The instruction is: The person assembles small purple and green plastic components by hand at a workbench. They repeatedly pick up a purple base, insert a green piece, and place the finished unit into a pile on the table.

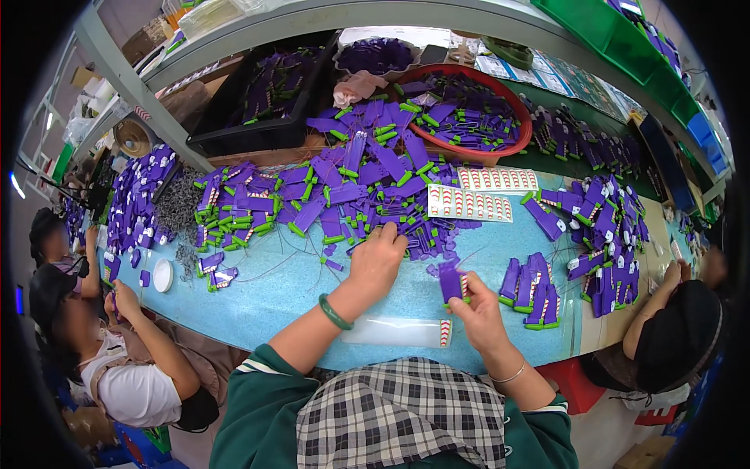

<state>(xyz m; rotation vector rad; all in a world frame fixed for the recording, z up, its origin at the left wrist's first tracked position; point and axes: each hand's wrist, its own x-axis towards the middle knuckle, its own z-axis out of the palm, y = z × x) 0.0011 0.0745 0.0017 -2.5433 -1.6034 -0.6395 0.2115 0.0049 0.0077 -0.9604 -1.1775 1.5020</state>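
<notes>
My right hand (483, 316) pinches a flat purple plastic piece (449, 283) with a green end and a red-and-white chevron sticker along its edge. Farther left, my left hand (376, 264) reaches to the near edge of a heap of purple-and-green pieces (355, 191). Its fingers are bent together, and what they hold among the parts is hidden. Between my forearms lies a pale backing strip (391, 331) with one chevron sticker at its right end. Sheets of chevron stickers (469, 205) lie beyond my right hand.
Stickered pieces form a group (533, 293) and a larger pile (605, 242) at right. A red basin (525, 125) and black crate (258, 139) stand behind, under a metal shelf (312, 35). A white dish (162, 275) sits at left. People (129, 375) work on both sides.
</notes>
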